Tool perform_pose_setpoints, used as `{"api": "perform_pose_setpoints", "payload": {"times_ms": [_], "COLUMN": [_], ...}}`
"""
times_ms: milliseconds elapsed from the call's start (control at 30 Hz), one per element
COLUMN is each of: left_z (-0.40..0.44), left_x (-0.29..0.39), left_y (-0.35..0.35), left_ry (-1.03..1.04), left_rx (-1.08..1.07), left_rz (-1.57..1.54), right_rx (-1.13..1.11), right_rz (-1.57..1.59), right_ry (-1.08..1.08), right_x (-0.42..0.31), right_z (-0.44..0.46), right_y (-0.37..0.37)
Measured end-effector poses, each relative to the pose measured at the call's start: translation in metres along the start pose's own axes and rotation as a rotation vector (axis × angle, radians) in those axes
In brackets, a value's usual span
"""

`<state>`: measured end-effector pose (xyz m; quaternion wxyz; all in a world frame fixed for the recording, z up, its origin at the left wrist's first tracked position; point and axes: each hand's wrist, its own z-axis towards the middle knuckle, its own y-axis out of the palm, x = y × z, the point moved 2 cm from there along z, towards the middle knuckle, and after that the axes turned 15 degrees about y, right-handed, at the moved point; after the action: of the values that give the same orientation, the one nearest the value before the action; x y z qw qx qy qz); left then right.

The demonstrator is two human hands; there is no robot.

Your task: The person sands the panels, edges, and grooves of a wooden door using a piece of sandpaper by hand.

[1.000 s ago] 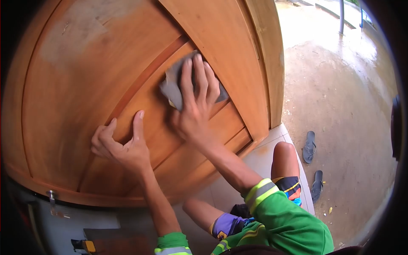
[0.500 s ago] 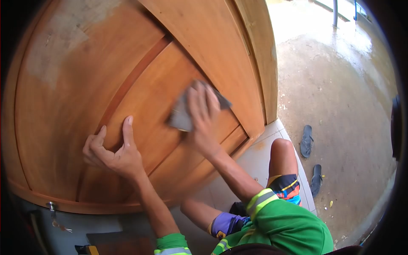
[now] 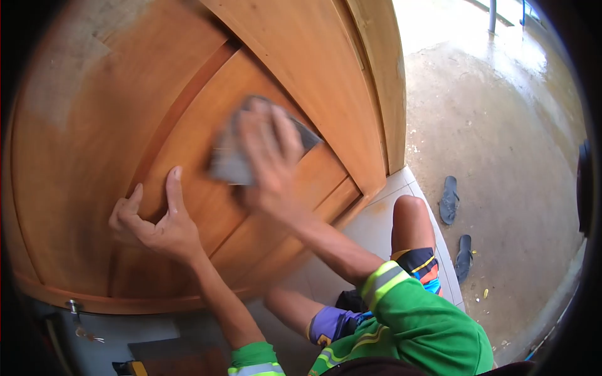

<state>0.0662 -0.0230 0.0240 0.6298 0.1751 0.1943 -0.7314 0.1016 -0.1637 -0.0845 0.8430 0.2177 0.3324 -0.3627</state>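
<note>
A brown wooden door [image 3: 188,131] with recessed panels fills the left and middle of the view. My right hand [image 3: 269,147], blurred by motion, presses a grey sheet of sandpaper [image 3: 229,156] flat against the lower panel, fingers over it. To the left, my left hand [image 3: 157,222] rests on the door by a raised strip. Its thumb and fingers are spread apart, and nothing is held in it.
Keys [image 3: 88,335] hang from a lock [image 3: 73,306] on the door's edge. Two dark flip-flops [image 3: 448,200] lie on the wet concrete floor [image 3: 501,163] at right. White tiles [image 3: 401,182] run below the door. A black and yellow object [image 3: 130,368] sits at bottom left.
My right hand has slid the sandpaper up and left across the panel. My left hand keeps its place on the door; the whole view has shifted slightly.
</note>
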Motion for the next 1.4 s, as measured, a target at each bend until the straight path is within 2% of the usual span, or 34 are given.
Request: {"api": "perform_pose_setpoints", "payload": {"times_ms": [100,167,200,233,300,400,433,533,633,733,767,867,1033,1067,1100,1167,1200,1300,1400], "left_z": [-0.003,-0.003,-0.002,-0.001,-0.007,-0.007,-0.007,0.000,-0.001,0.000,-0.001,-0.002,0.004,0.003,0.001,0.000,-0.001,0.001,0.000], "left_x": [-0.006,-0.005,-0.008,-0.009,-0.008,-0.011,-0.010,-0.005,-0.003,-0.008,-0.010,-0.004,-0.006,-0.007,-0.008,-0.007,-0.005,-0.002,-0.003], "left_y": [0.000,0.000,-0.001,0.002,-0.002,-0.004,-0.001,-0.002,-0.003,0.002,0.000,-0.001,0.001,-0.004,-0.006,-0.004,-0.005,-0.004,-0.004], "left_ry": [-0.010,-0.047,-0.031,-0.022,-0.001,-0.015,-0.032,-0.060,-0.064,-0.040,-0.021,-0.098,-0.041,-0.014,-0.037,-0.084,-0.086,-0.083,-0.084], "left_rx": [-0.014,-0.014,-0.002,0.018,-0.010,-0.005,0.009,0.014,0.007,0.039,0.036,0.007,0.040,0.023,0.004,0.004,0.011,0.031,0.030], "left_rz": [-0.023,-0.040,-0.035,-0.030,-0.057,-0.064,-0.075,-0.071,-0.079,-0.098,-0.113,-0.085,-0.085,-0.091,-0.085,-0.075,-0.076,-0.088,-0.100], "right_rx": [-0.146,-0.131,-0.122,-0.104,-0.101,-0.139,-0.252,-0.231,0.032,-0.109,-0.222,-0.117,0.076,0.084,0.016,0.088,0.121,-0.016,0.108], "right_rz": [-0.029,-0.088,-0.162,-0.104,-0.025,0.043,0.017,-0.131,-0.100,0.021,-0.080,-0.125,-0.046,-0.045,-0.091,-0.123,-0.142,-0.088,-0.050], "right_ry": [-0.064,-0.100,-0.127,-0.069,0.116,-0.038,-0.142,-0.209,0.120,-0.080,-0.239,-0.061,-0.110,-0.110,-0.177,-0.065,0.003,0.009,-0.046], "right_x": [-0.025,0.050,0.057,0.069,0.002,-0.047,-0.036,0.061,0.007,-0.039,-0.023,0.062,-0.027,-0.038,-0.019,0.053,0.049,0.026,-0.040], "right_z": [0.006,-0.081,-0.084,-0.084,-0.013,0.015,-0.012,-0.083,0.002,0.015,-0.005,-0.067,0.060,0.067,0.056,-0.016,-0.021,0.001,0.062], "right_y": [0.007,-0.002,0.008,0.017,-0.010,0.012,0.014,0.013,-0.003,0.009,0.008,-0.010,0.000,0.002,-0.003,0.004,-0.004,-0.014,0.001]}}
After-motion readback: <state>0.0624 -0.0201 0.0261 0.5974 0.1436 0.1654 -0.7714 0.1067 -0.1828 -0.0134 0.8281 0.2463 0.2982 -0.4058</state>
